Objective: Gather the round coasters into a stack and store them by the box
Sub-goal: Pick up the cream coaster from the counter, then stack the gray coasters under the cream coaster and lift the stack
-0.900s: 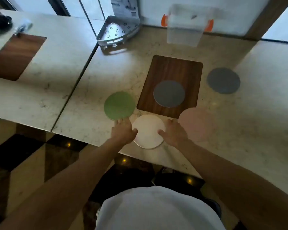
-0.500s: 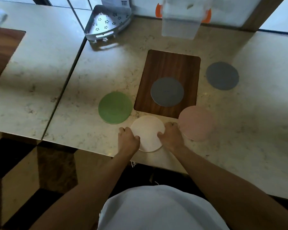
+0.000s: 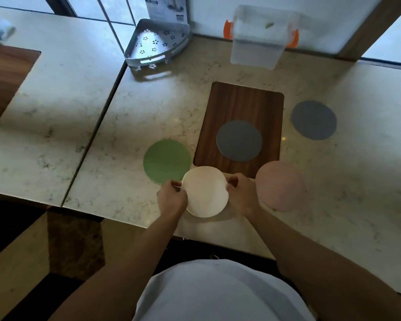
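Hands grip the round cream coaster [image 3: 205, 191] by its opposite edges: left hand [image 3: 171, 200] and right hand [image 3: 242, 196], fingers pinched on the rim, seemingly lifting it off the marble counter [image 3: 333, 193]. It sits just in front of the dark wooden board [image 3: 241, 105], well short of the clear plastic box [image 3: 257, 42] behind the board.

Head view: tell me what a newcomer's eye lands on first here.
First, the two hands at the near counter edge: the left hand and right hand grip the cream coaster by its opposite rims. Around it lie the green coaster to its left, the pink coaster to its right, one grey coaster on the wooden board, another grey one further right. The clear box stands at the back.
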Demonstrator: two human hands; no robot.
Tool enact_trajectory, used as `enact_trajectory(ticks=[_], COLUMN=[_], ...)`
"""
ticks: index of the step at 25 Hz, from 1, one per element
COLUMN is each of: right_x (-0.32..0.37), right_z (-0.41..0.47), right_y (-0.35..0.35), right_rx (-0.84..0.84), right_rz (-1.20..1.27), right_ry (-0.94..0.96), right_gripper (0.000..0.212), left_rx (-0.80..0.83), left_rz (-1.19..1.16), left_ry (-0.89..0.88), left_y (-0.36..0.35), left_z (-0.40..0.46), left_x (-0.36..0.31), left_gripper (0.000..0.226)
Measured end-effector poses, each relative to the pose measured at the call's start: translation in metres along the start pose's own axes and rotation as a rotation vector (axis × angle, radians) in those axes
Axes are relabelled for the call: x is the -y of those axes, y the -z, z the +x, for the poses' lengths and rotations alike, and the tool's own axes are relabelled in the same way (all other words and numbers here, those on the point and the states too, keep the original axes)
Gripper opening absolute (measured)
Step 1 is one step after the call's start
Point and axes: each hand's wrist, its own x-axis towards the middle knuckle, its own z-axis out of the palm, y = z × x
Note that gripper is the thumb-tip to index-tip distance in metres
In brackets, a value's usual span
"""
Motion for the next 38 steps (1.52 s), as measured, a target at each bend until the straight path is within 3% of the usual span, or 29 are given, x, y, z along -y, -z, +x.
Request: enact_trajectory(ticks=[10, 19, 29, 38], right_x=[0.089, 0.108, 0.108, 0.116], right_z=[0.067, 0.092, 0.085, 0.089], right_y=[-0.06, -0.086, -0.092, -0.095], right_rx=[0.066, 0.04, 0.044, 0.075], right_rz=[-0.005, -0.099, -0.276, -0.232], right_ry=[0.113, 0.069, 0.161, 0.009], right_gripper=[0.015, 0.016, 0.018, 0.021], left_rx=[-0.161, -0.1, -0.074, -0.025], left_rz=[-0.045, -0.01, 0.329, 0.174], left_ry=[-0.013, -0.012, -0.068, 0.085], left_y=[0.068, 0.075, 0.059, 0.064], left_z=[0.088, 0.127, 0.135, 0.134], left_x=[-0.006, -0.001, -0.002, -0.013], left_gripper=[0.013, 0.015, 0.026, 0.019])
